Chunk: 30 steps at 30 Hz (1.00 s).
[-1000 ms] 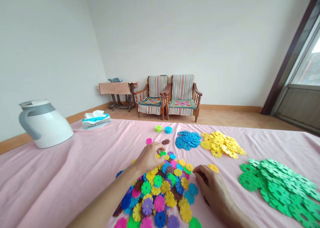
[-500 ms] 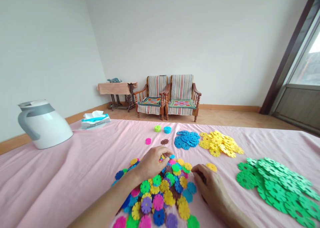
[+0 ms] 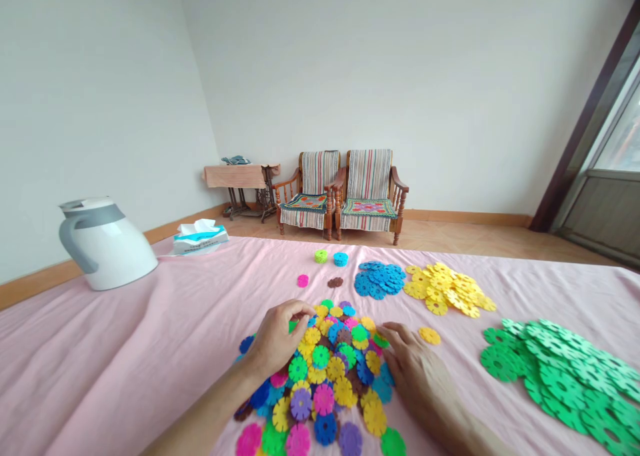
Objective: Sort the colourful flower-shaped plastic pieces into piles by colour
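Dozens of small notched discs in many colours make up the mixed heap (image 3: 335, 368) on the pink cloth (image 3: 190, 349). Well left of the heap stands a white jug (image 3: 120, 256), with a tissue box (image 3: 201, 239) beyond it. The left hand (image 3: 274, 333) reaches over the heap's left side, thumb and forefinger tips drawn close together above its upper edge. A green disc (image 3: 293, 325) shows in the gap behind those tips — whether gripped or merely seen through it, I cannot tell.

Just beyond the heap lie a pink piece (image 3: 303, 281), a lime stack (image 3: 321, 257), some brown discs (image 3: 335, 283) and a light-blue stack (image 3: 341, 259). Beyond its right corner is a blue pile (image 3: 380, 281). The right hand (image 3: 420, 369) lies along the heap's right edge, fingers loosely bent, tips at a bright green disc (image 3: 381, 341); any grip is unclear. Right of the heap come a lone yellow disc (image 3: 429, 336), a yellow pile (image 3: 445, 289) and, farthest out, a green pile (image 3: 560, 379).

The step in hand looks like picking through the heap; lifting one disc cleanly would call for a fine fingertip pinch — neighbours overlap closely.
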{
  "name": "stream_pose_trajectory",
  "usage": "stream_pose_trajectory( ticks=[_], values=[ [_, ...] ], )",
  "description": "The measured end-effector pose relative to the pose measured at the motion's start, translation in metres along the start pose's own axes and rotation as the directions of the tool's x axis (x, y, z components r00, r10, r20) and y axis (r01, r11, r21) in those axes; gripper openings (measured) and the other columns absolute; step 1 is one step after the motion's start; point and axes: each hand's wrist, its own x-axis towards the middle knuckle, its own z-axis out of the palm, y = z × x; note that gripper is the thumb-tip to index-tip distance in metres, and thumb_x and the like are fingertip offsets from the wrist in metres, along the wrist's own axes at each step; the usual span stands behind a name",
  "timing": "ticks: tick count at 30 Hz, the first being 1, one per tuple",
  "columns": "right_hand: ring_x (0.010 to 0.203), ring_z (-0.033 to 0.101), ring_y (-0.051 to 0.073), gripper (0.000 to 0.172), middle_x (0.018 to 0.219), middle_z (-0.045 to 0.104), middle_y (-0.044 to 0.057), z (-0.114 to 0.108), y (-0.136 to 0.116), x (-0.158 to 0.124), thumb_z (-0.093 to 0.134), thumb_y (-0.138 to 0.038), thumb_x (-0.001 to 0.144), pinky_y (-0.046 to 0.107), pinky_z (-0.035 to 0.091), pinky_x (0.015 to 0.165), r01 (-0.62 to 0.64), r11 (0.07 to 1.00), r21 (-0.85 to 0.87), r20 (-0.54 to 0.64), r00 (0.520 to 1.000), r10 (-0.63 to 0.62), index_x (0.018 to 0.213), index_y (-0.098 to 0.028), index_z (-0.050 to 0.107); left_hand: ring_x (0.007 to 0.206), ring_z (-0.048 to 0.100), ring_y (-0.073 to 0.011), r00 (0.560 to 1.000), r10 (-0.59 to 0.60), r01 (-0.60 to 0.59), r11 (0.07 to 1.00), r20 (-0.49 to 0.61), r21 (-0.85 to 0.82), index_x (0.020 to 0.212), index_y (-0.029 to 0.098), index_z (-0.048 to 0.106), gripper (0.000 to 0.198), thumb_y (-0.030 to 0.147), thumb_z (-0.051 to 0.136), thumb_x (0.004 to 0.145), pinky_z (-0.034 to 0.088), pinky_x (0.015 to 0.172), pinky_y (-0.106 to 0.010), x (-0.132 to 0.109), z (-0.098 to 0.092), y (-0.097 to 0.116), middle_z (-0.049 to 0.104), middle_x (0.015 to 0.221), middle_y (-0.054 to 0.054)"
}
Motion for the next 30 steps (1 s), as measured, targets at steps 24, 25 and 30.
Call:
stream_pose_trajectory(
  ticks=[24,25,30],
  values=[
    [0.069,0.063,0.021,0.03,0.078,0.069,0.005,-0.025,0.069,0.009,0.039,-0.037,0.086,0.031,0.045,0.063,-0.297,0.953,0.057,-0.208,0.93,0.302,0.086,-0.021,0.064,0.087,0.06,-0.0163,0.982,0.166,-0.181,0.963,0.089,0.199,0.089,0.021,0.065,0.02,0.012,0.047,0.085,0.046,0.082,-0.029,-0.005,0.003,-0.013,0.066,0.088,-0.003],
    [0.068,0.063,0.021,0.03,0.077,0.069,0.005,-0.026,0.073,0.009,0.039,-0.037,0.085,0.031,0.044,0.062,-0.32,0.946,0.058,-0.195,0.926,0.325,0.087,-0.021,0.064,0.087,0.06,-0.0164,0.982,0.166,-0.182,0.962,0.093,0.203,0.088,0.02,0.065,0.02,0.012,0.047,0.085,0.046,0.082,-0.029,-0.005,0.003,-0.013,0.066,0.088,-0.003],
    [0.071,0.064,0.021,0.031,0.084,0.07,0.006,-0.03,0.071,0.008,0.039,-0.036,0.084,0.031,0.046,0.063,-0.314,0.948,0.04,-0.264,0.912,0.313,0.096,-0.021,0.063,0.086,0.059,-0.0167,0.982,0.162,-0.18,0.958,0.098,0.223,0.087,0.02,0.065,0.019,0.013,0.048,0.084,0.047,0.081,-0.029,-0.005,0.003,-0.012,0.066,0.086,-0.003]
  ],
)
